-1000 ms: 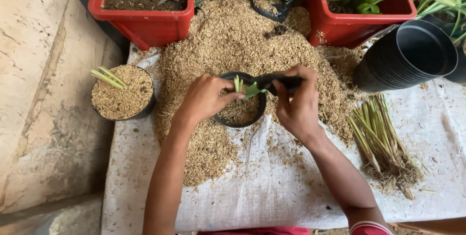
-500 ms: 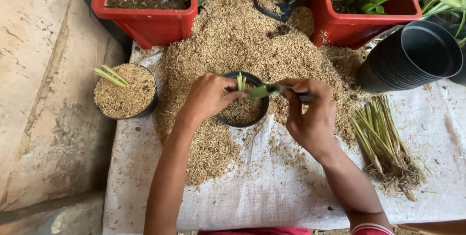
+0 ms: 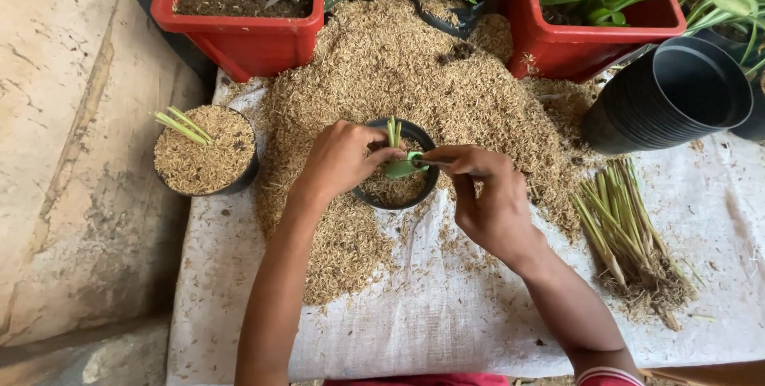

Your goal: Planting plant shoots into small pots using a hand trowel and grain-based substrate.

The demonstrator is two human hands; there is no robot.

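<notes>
Your small black pot (image 3: 396, 187) of husk sits mid-heap, a cutting (image 3: 393, 133) upright in it. Your left hand (image 3: 341, 159) pinches the cutting; your right hand (image 3: 486, 199) grips a green-tipped tool (image 3: 406, 166). You're mid-planting; next calls for steady packing around the stem.

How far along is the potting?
Done: one pot at left is filled with husk and holds a cutting. In hand: the left hand steadies a cutting in the middle pot, which looks only part filled; the right hand brings a small green scoop over it. Left: a bundle of cuttings and stacked empty pots wait at right.
</notes>
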